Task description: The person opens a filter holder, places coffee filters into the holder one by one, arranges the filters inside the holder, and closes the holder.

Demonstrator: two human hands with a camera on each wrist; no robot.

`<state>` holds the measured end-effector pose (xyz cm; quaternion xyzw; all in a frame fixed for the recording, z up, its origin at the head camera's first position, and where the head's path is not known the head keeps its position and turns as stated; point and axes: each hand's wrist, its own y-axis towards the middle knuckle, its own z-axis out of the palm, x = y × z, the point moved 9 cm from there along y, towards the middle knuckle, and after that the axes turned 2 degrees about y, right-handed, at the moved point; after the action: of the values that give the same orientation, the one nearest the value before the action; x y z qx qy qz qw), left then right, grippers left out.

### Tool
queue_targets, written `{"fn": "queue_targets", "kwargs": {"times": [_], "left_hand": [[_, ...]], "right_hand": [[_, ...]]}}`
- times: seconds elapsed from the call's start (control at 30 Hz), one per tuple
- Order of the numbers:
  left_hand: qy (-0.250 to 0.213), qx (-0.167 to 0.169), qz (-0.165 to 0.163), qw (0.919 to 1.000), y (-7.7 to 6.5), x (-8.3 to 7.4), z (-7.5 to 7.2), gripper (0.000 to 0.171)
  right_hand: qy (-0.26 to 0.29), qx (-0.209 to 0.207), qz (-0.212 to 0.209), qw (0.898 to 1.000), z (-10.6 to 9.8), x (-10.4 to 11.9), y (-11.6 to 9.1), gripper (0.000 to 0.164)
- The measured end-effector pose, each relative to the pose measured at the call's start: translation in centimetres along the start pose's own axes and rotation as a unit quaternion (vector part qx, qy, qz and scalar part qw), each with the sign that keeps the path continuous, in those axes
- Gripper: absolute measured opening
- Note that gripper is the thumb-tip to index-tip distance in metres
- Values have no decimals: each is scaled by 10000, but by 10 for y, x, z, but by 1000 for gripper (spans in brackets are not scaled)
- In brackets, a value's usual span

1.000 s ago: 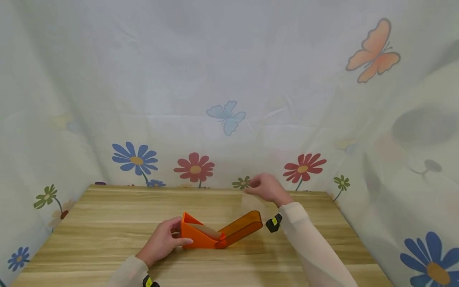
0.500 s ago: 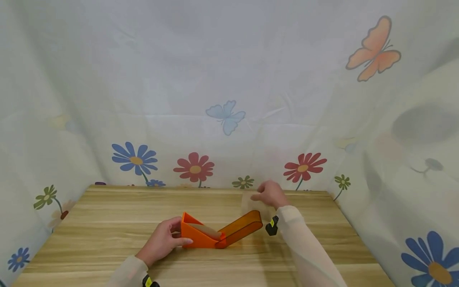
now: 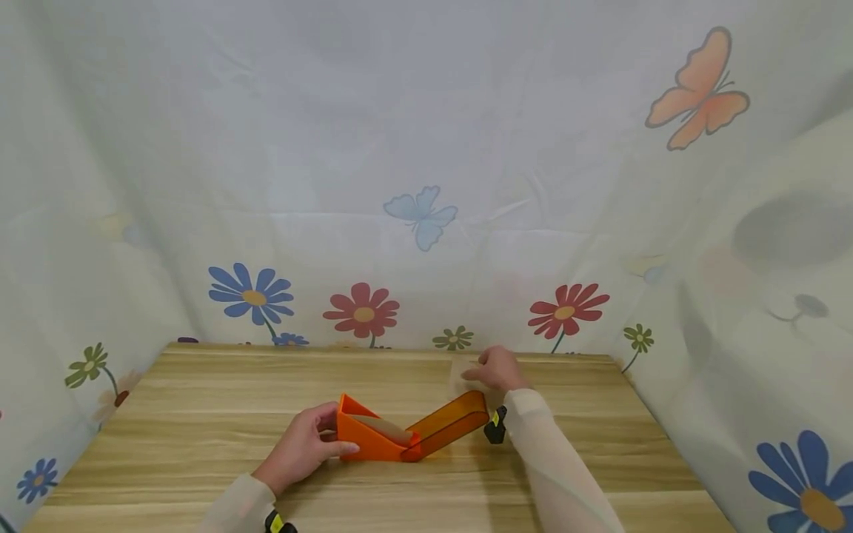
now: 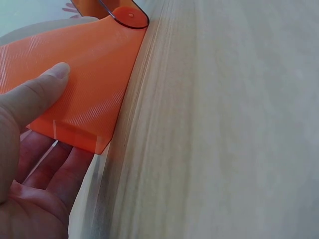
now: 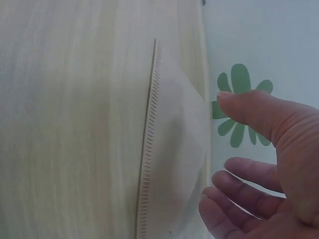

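Observation:
An orange plastic coffee filter box (image 3: pixel 366 446) stands on the table with its see-through amber lid (image 3: pixel 449 425) swung out to the right. Brown paper filters (image 3: pixel 381 427) poke up inside it. My left hand (image 3: pixel 303 448) holds the box at its left end, thumb on the near wall and fingers at the end and behind, as the left wrist view shows. Beyond the lid, a single paper coffee filter (image 5: pixel 174 149) with a crimped edge lies on the table. Beside that filter is my right hand (image 3: pixel 496 369), fingers loosely bent and nothing between them.
The wood-grain table (image 3: pixel 233 392) runs back to a pale curtain (image 3: pixel 333 148) printed with flowers and butterflies. Another curtain panel (image 3: pixel 773 355) hangs along the right side. The amber lid sticks out close to my right wrist.
My right hand has let go of the paper filter, which came down onto the table, and the hand has dropped lower. My left hand and the box have stayed put.

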<state>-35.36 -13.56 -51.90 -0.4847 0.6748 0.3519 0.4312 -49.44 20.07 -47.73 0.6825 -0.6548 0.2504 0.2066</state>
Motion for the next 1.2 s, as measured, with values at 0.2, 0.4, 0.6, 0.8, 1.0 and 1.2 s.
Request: {"fn": "queue_targets", "kwargs": {"times": [0.2, 0.4, 0.6, 0.8, 1.0, 1.2], "left_hand": [[-12, 7, -23, 10000, 0, 0, 0, 57], [-19, 10, -21, 10000, 0, 0, 0, 57], [-24, 3, 5, 10000, 0, -2, 0, 57], [7, -32, -40, 10000, -1, -1, -2, 56], [68, -52, -72, 9999, -1, -1, -2, 55], [71, -37, -89, 9999, 0, -1, -1, 55]], "right_hand": [[210, -71, 486, 9986, 10, -14, 7, 54], [165, -199, 551, 9981, 22, -27, 19, 63], [143, -229, 594, 9979, 28, -39, 29, 65], [73, -169, 525, 9985, 25, -28, 20, 50], [104, -249, 466, 9985, 24, -21, 17, 44], [72, -291, 471, 9984, 17, -13, 7, 42]]}}
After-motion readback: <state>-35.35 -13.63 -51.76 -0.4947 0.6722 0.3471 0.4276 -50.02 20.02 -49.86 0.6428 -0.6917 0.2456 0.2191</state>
